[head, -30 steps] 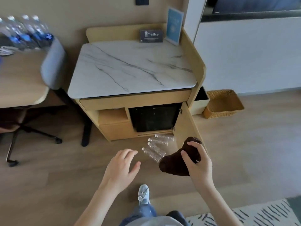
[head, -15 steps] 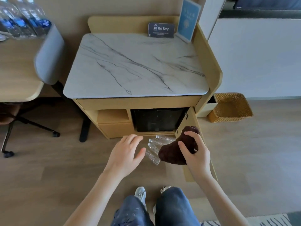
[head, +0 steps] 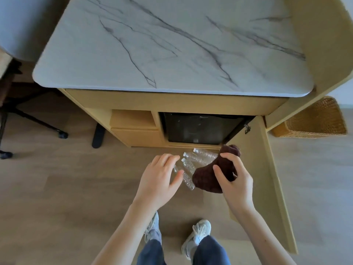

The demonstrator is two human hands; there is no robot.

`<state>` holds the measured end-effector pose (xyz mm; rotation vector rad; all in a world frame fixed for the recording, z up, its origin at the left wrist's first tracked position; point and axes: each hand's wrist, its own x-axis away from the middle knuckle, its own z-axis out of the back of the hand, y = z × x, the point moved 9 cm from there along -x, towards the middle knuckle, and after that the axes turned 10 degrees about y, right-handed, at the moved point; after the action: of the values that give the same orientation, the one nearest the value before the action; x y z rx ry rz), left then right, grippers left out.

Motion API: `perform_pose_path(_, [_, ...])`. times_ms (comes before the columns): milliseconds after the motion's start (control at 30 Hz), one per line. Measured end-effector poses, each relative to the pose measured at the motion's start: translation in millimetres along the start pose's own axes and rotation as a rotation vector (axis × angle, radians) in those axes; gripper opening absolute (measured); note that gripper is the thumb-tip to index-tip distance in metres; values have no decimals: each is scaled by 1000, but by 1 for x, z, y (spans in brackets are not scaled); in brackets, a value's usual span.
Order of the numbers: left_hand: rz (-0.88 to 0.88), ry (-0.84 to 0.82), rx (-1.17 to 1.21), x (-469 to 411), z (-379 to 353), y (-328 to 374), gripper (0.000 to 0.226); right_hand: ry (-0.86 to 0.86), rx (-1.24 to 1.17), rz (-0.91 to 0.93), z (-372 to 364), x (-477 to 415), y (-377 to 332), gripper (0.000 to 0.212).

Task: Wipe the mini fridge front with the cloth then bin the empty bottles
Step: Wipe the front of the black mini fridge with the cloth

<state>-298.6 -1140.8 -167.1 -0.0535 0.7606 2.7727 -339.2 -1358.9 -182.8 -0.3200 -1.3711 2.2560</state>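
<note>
The black mini fridge (head: 200,129) sits in the lower bay of a wooden cabinet, its front in shadow. Several clear empty bottles (head: 198,158) lie on the floor just in front of it. My right hand (head: 234,180) grips a dark brown cloth (head: 209,175), held above the bottles and hiding part of them. My left hand (head: 160,180) hovers beside them with fingers spread and holds nothing.
The cabinet door (head: 267,178) stands swung out to the right of my hands. A marble top (head: 172,44) overhangs the fridge. A woven basket (head: 315,121) sits on the floor at the right. An office chair base (head: 38,123) stands at the left. My shoes (head: 198,232) are below.
The view has closed in on the cabinet and tilted down. Both hands stay over the bottles, the cloth still in my right hand.
</note>
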Motion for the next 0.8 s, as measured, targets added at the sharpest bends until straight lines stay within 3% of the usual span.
perform_pose_path(167, [-40,-3,25,-24,-101,-69,46,11,-29,-33,-72,-26,106,40])
perform_pose_path(333, [-90,-5,23,-51,-240,-161,40,4,-22,-34,-162,-67,236,38])
perform_pose_path(567, [-210,-10,4,-80,-410,-253,62,95,-51,43,-249,-124,384,44])
perform_pose_path(800, [-371,158,-29,-107,-444,-264,47,121,-149,184,-278,-156,414,35])
